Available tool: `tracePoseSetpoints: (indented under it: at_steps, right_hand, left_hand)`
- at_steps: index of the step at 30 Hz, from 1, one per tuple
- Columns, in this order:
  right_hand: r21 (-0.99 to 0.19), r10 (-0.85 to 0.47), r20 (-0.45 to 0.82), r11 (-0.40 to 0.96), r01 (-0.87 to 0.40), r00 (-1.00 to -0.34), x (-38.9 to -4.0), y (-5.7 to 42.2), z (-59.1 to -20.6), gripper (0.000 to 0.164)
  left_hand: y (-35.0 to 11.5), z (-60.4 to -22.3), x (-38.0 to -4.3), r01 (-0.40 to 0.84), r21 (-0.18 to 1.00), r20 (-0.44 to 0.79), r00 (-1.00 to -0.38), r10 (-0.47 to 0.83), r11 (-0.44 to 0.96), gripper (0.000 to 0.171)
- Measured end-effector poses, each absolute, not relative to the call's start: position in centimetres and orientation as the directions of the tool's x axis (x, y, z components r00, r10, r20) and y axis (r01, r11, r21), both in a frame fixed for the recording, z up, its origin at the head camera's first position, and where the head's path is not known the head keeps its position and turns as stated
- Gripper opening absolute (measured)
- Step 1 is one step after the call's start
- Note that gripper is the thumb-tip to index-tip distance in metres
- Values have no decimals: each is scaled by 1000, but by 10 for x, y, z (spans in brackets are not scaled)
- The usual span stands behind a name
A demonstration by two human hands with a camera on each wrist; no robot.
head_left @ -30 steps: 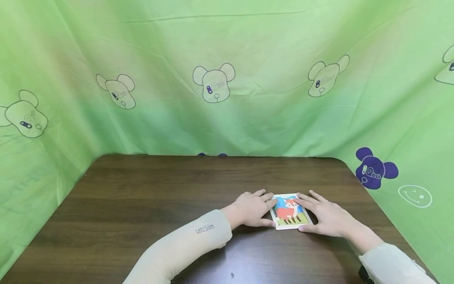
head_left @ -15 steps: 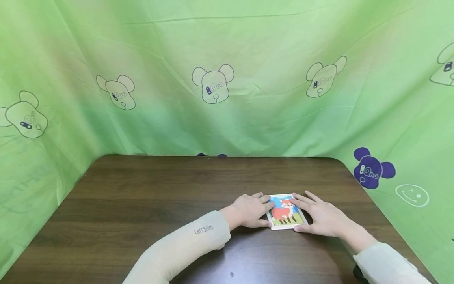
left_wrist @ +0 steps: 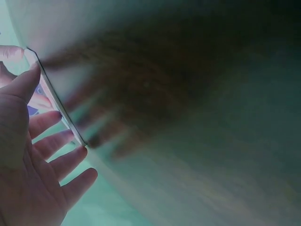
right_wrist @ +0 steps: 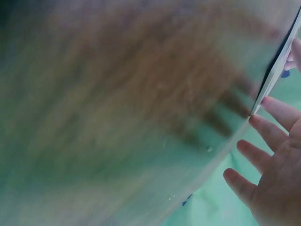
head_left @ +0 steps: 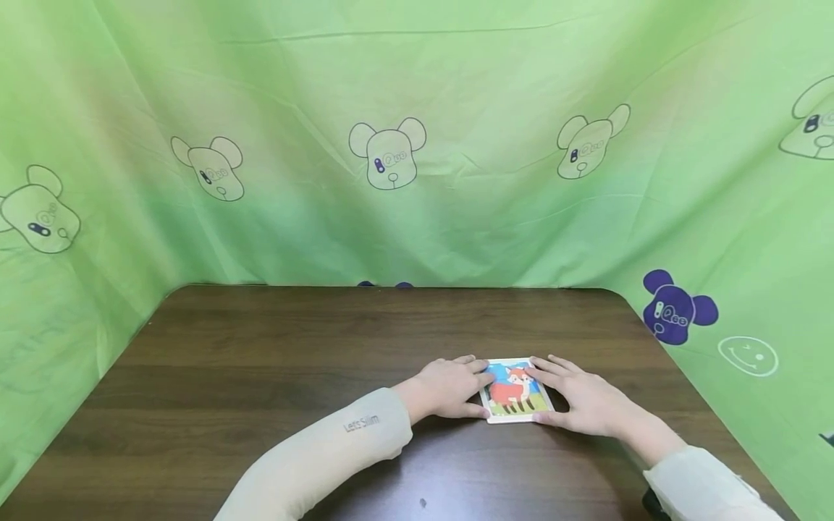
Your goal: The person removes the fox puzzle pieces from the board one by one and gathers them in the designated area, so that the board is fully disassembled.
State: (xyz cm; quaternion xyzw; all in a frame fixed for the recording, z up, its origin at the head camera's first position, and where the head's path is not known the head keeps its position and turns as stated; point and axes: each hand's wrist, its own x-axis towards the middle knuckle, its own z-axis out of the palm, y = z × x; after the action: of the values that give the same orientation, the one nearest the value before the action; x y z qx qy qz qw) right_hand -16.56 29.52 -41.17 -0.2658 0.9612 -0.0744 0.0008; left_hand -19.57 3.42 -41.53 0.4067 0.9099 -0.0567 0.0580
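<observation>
A small square picture board with a white rim and a fox drawn on it lies flat on the brown table, right of the middle in the head view. My left hand touches its left side, fingers stretched over the edge and thumb at the near left corner. On the opposite side my right hand rests its straight fingers on the right edge, thumb by the near right corner. Both wrist views show the board's thin edge against the fingertips, with the ring and little fingers spread off it. Fingertips hide parts of the rim.
A green cloth printed with bear heads hangs behind the table and along both sides. Beneath the right sleeve a dark object shows in part. A small spot marks the near tabletop.
The picture board has slid a little to the left across the table, both hands moving with it and keeping their touch. The head view has also shifted slightly.
</observation>
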Motion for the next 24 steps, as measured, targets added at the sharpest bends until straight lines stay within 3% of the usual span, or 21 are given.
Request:
tracePoseSetpoints:
  at_steps: [24]
  right_hand:
    - [-137, -584, 48, 799, -585, -810, -168, 271, -413, 77]
  left_hand:
    - [-3, -414, -192, 749, 49, -160, -647, 746, 661, 70]
